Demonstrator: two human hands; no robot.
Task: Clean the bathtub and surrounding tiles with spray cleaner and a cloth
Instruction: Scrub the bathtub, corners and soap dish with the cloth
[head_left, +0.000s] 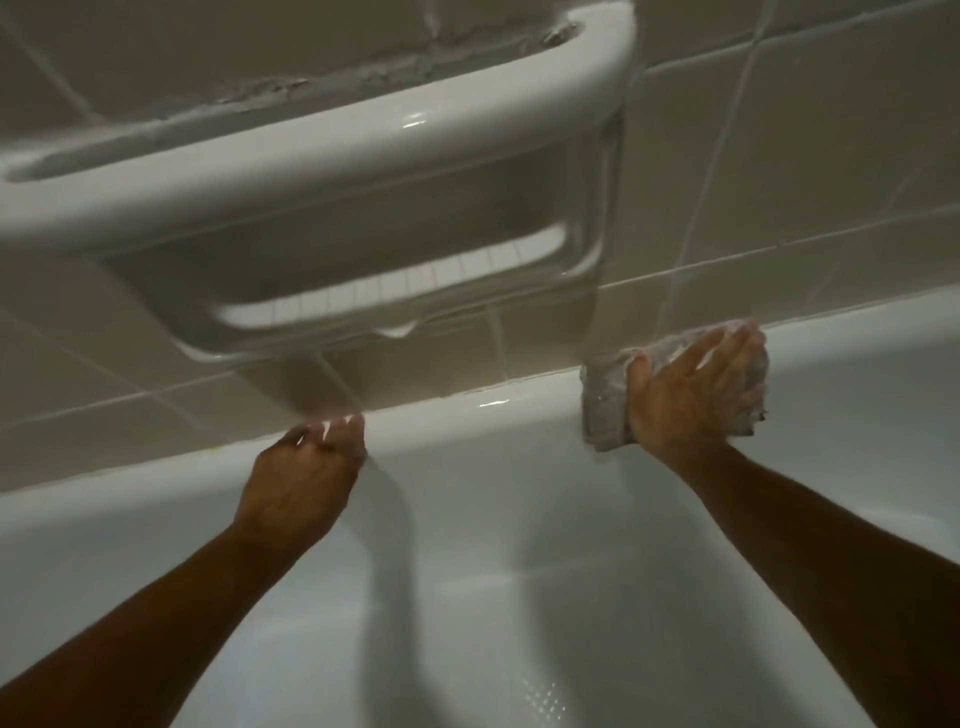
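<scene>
A tiled wall (831, 156) of pale square tiles fills the upper half of the view, meeting the white bathtub (493, 519) along a caulked seam that runs from about 8 o'clock up to 3 o'clock. Set into the wall at 11 o'clock is a white ceramic soap dish (389, 280) with a ribbed shelf and a thick grab bar (322, 150) curving over it; rough grey grout shows where the bar meets the tiles.

The right hand (691, 389), at 2 o'clock from the centre, lies flat with its fingers straight and spread, pressing a crumpled pale cloth (608, 400) against the tub's far rim just below the seam. The cloth sticks out past the hand on its left side and beyond the fingertips.

The left hand (301, 473), at about 9 o'clock, rests on the same rim under the soap dish. Its fingers are bent over the edge, the tips touching the ledge at the seam, and it holds nothing.

Both bare forearms reach in from the lower corners over the tub's shiny inner wall.
</scene>
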